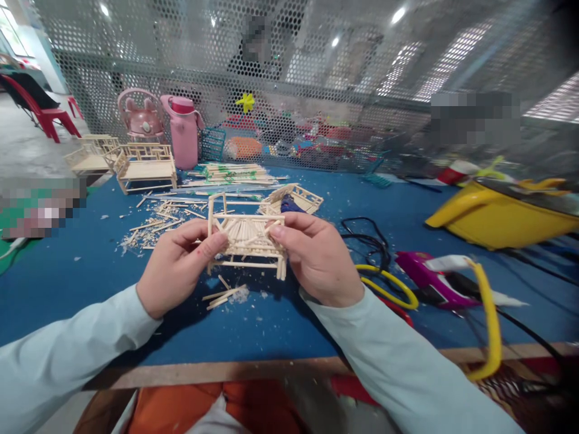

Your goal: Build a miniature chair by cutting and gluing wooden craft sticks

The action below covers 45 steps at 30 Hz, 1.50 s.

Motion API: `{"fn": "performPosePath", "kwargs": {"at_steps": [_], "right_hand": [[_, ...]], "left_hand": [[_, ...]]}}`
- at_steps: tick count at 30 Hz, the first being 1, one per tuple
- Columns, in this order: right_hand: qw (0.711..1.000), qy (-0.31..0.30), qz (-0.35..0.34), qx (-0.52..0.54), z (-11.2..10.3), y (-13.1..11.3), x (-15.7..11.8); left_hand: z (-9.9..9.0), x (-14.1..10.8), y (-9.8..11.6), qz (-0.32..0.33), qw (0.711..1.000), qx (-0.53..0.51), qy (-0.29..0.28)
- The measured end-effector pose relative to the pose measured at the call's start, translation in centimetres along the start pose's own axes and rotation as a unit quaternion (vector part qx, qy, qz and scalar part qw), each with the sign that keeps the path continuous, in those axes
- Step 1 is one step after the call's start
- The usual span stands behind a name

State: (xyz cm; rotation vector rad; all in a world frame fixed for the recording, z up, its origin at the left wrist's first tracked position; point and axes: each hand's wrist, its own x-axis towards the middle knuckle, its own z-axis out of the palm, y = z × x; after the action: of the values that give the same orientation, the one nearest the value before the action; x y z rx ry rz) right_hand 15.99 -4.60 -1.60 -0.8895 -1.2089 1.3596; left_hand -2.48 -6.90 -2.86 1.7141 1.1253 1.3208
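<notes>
Between my two hands, above the blue table, is a miniature bench (246, 244) built from thin wooden sticks, with a fan of sticks across its middle. My left hand (178, 262) grips its left end, thumb on the front. At the right end, my right hand (321, 256) pinches the frame, and a short stick piece shows by the thumb and fingertips. Behind it on the table lies another stick-built piece (305, 198) with a dark blue thing (292, 205) on it. Below the bench are a few loose sticks (226, 296).
Stick scraps (158, 223) and bundled sticks (235, 173) lie at the back left, near finished little benches (147, 166) and a pink bottle (184, 135). At right are a purple glue gun (434, 280), black cable (371, 241) and a yellow container (502, 214). Perforated metal mesh (316, 78) stands behind.
</notes>
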Motion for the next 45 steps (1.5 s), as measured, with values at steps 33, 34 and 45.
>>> {"fn": "performPosePath", "kwargs": {"at_steps": [33,34,45], "right_hand": [[1.000,-0.014,-0.010,0.015,-0.09,0.25,0.08],[1.000,-0.016,-0.011,0.015,-0.20,0.21,0.09],[0.996,0.023,-0.076,-0.038,0.01,0.11,0.29]], "left_hand": [[0.14,-0.20,-0.12,0.005,1.000,0.020,0.017],[0.09,-0.19,-0.09,0.005,1.000,0.020,0.018],[0.05,-0.11,-0.02,0.003,0.999,0.026,0.021]]}}
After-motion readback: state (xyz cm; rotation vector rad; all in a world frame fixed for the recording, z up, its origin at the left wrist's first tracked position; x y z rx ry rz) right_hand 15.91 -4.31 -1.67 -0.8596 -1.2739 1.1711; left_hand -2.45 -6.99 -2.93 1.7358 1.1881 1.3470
